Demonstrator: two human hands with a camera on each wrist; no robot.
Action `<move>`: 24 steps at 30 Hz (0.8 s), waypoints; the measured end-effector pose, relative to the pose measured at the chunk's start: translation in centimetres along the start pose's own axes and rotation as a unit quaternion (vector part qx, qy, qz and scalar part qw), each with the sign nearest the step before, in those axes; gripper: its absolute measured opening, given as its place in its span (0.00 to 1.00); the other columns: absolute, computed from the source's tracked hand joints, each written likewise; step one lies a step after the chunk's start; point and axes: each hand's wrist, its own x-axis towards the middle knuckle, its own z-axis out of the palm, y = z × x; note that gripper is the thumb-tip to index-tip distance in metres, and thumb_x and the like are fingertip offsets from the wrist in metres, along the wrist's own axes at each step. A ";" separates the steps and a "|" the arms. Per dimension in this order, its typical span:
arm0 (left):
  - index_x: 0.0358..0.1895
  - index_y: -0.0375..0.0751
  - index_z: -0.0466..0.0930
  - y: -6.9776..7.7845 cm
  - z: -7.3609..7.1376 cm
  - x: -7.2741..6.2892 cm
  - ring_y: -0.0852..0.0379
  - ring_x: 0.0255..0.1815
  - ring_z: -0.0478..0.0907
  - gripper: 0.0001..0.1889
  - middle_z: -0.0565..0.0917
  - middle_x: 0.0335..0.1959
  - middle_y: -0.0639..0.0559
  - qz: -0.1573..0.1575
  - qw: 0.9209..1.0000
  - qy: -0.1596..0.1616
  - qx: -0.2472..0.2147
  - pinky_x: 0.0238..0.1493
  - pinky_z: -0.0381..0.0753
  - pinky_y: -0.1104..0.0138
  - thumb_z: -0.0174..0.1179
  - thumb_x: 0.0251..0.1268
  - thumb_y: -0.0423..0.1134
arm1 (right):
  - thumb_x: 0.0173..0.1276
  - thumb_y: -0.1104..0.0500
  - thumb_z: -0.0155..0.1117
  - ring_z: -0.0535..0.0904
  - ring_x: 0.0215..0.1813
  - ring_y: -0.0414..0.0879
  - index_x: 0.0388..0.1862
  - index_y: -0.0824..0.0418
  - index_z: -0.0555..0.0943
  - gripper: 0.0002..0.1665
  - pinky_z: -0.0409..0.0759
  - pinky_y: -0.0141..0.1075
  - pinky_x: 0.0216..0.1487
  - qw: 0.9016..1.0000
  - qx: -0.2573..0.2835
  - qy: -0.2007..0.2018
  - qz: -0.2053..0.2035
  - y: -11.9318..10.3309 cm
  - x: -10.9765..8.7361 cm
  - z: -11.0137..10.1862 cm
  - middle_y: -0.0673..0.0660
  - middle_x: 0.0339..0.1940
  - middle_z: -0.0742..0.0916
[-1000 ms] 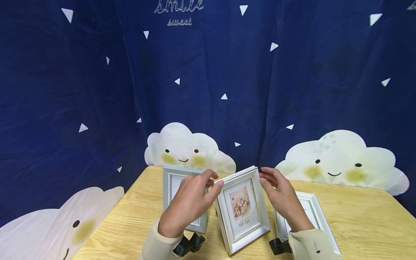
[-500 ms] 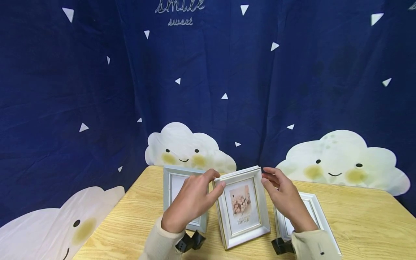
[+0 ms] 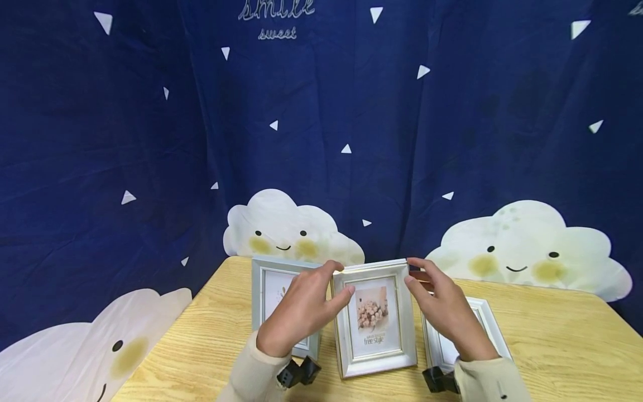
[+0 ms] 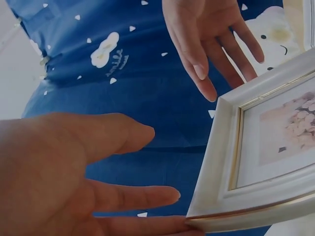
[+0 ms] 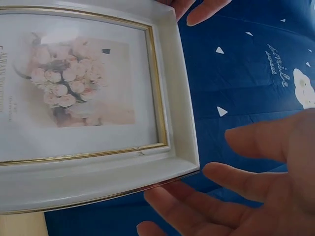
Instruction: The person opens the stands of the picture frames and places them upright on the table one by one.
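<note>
A white photo frame with a gold inner line stands upright on the table, its flower picture facing the head camera. At its upper left corner is my left hand. In the left wrist view that hand's fingertips are at the frame's edge, the thumb apart from it. My right hand is at the upper right corner. The right wrist view shows the fingers extended along the frame's outer edge, with the thumb away from it. Neither hand wraps round the frame.
Left of the middle frame stands a grey-blue photo frame, partly behind my left hand. Another white photo frame is on the right, partly covered by my right forearm. The wooden table ends at a dark blue curtain with clouds.
The middle white frame has turned to face the head camera more squarely, its lower edge shifting away from me. Both hands have moved slightly right with it, staying at its upper corners.
</note>
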 end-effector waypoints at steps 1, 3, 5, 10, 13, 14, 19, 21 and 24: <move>0.55 0.40 0.77 0.0 0.1 0.0 0.49 0.46 0.82 0.20 0.85 0.44 0.44 0.000 1.000 -0.001 0.000 0.46 0.79 0.57 0.60 0.66 0.47 | 0.75 0.50 0.53 0.75 0.62 0.63 0.69 0.55 0.68 0.26 0.71 0.58 0.58 1.000 -0.005 -0.001 0.003 -0.1 0.0 0.0 0.66 0.60 0.79; 0.56 0.40 0.76 -0.1 0.1 0.1 0.50 0.46 0.82 0.20 0.85 0.45 0.44 -0.001 1.000 -0.003 -0.001 0.47 0.78 0.57 0.60 0.66 0.47 | 0.75 0.50 0.53 0.75 0.62 0.62 0.69 0.55 0.67 0.27 0.71 0.58 0.58 1.000 -0.014 -0.005 0.009 -0.2 -0.1 -0.1 0.66 0.61 0.79; 0.57 0.40 0.75 -0.2 0.2 0.2 0.50 0.47 0.82 0.21 0.85 0.46 0.44 -0.003 1.000 -0.005 -0.001 0.48 0.78 0.57 0.60 0.66 0.47 | 0.75 0.49 0.53 0.75 0.61 0.62 0.69 0.56 0.67 0.27 0.72 0.58 0.57 1.000 -0.024 -0.008 0.011 -0.4 -0.3 -0.2 0.66 0.60 0.79; 0.59 0.41 0.74 -0.5 0.5 0.4 0.50 0.49 0.81 0.22 0.84 0.49 0.45 -0.007 1.000 -0.010 -0.009 0.50 0.78 0.57 0.59 0.66 0.47 | 0.75 0.49 0.53 0.77 0.58 0.61 0.68 0.58 0.68 0.27 0.74 0.56 0.55 0.999 -0.045 -0.008 0.008 -0.7 -0.5 -0.4 0.66 0.58 0.81; 0.59 0.40 0.74 -0.6 0.7 0.5 0.51 0.50 0.80 0.22 0.83 0.51 0.46 -0.004 1.000 -0.012 -0.015 0.51 0.77 0.57 0.60 0.66 0.47 | 0.75 0.48 0.53 0.78 0.58 0.60 0.68 0.58 0.68 0.27 0.74 0.55 0.54 0.999 -0.050 -0.010 0.011 -1.0 -0.7 -0.6 0.65 0.57 0.81; 0.59 0.40 0.74 -0.6 0.8 0.5 0.51 0.50 0.80 0.22 0.83 0.52 0.46 -0.003 1.000 -0.014 -0.017 0.51 0.77 0.57 0.60 0.66 0.47 | 0.75 0.48 0.53 0.78 0.57 0.60 0.68 0.58 0.68 0.27 0.75 0.55 0.54 0.999 -0.051 -0.010 0.012 -1.0 -0.8 -0.6 0.65 0.57 0.81; 0.60 0.40 0.73 -0.8 1.0 0.6 0.50 0.51 0.79 0.23 0.81 0.54 0.48 0.003 1.000 -0.024 -0.014 0.51 0.77 0.57 0.60 0.65 0.48 | 0.74 0.47 0.53 0.80 0.55 0.59 0.67 0.59 0.69 0.28 0.75 0.54 0.53 0.998 -0.059 -0.011 0.009 -1.2 -1.1 -0.8 0.65 0.55 0.83; 0.61 0.40 0.73 -0.9 1.1 0.6 0.50 0.52 0.79 0.24 0.80 0.56 0.48 0.006 1.000 -0.028 -0.010 0.52 0.77 0.57 0.60 0.65 0.48 | 0.74 0.46 0.53 0.81 0.54 0.58 0.66 0.60 0.70 0.28 0.76 0.53 0.52 0.998 -0.067 -0.009 0.006 -1.3 -1.2 -0.8 0.64 0.53 0.83; 0.62 0.40 0.72 -0.9 1.3 0.6 0.48 0.55 0.77 0.26 0.76 0.61 0.45 0.011 0.999 -0.034 -0.002 0.56 0.75 0.57 0.61 0.64 0.49 | 0.74 0.46 0.53 0.82 0.51 0.57 0.65 0.60 0.71 0.27 0.77 0.52 0.50 0.997 -0.074 -0.005 0.005 -1.5 -1.3 -0.9 0.64 0.52 0.84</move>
